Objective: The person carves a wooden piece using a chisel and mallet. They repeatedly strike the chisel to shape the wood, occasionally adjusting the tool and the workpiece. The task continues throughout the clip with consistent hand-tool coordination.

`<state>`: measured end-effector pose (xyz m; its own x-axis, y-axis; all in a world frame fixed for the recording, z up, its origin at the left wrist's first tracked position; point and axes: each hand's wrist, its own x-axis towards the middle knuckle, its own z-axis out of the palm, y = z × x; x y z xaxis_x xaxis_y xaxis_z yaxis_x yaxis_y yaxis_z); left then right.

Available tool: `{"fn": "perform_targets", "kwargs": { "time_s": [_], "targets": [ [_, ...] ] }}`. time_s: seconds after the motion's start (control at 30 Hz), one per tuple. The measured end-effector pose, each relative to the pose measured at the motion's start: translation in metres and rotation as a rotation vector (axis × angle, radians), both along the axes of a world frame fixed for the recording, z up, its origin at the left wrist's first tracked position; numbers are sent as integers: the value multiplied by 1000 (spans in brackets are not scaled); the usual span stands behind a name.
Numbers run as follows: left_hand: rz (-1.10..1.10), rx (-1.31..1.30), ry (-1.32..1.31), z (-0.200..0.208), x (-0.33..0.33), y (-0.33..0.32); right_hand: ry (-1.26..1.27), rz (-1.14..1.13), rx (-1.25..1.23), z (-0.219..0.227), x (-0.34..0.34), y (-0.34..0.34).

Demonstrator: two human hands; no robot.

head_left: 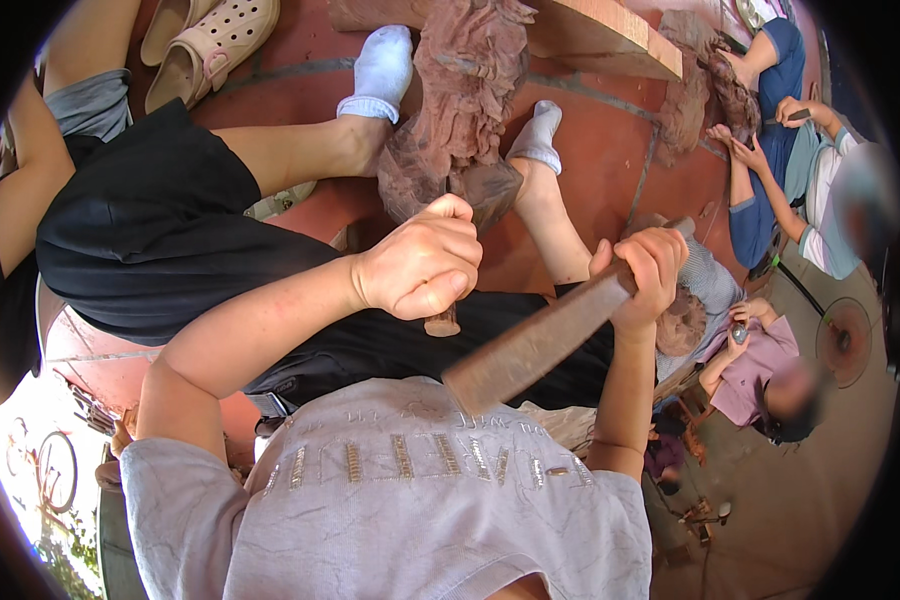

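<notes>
My left hand (425, 262) is closed in a fist around a chisel, whose worn handle end (442, 325) sticks out below the fist. The rest of the tool is hidden by my fingers and the wood. Just beyond that fist stands a reddish-brown wood carving (470, 90), rough and deeply grooved, between my two socked feet. My right hand (650, 275) grips a long, flat-sided wooden mallet (540, 345). Its broad end slants down toward my shirt, right of the chisel's handle end and apart from it.
A thick wooden board (610, 35) lies beyond the carving on the red tiled floor (610, 130). Pale clogs (215, 50) rest at the far left. Another person sits close on my left. At right, people handle other carvings (735, 95), near a fan (843, 340).
</notes>
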<state>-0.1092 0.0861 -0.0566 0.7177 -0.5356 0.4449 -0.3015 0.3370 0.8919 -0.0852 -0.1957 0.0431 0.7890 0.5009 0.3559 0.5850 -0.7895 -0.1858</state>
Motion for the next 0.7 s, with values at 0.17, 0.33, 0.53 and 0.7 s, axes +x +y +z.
{"fn": "perform_targets", "kwargs": {
  "time_s": [0.17, 0.33, 0.53, 0.7],
  "targets": [
    [31, 8, -9, -2, -2, -5, -8, 4, -21, -5, -1, -3],
    [29, 10, -6, -1, -2, -7, 56, 52, 60, -10, -4, -10],
    [11, 42, -3, 4, 0, -7, 68, 35, 104, -16, -13, -8],
    [46, 73, -24, 3, -2, -13, 53, -12, 48, -18, -17, -7]
  ]
}}
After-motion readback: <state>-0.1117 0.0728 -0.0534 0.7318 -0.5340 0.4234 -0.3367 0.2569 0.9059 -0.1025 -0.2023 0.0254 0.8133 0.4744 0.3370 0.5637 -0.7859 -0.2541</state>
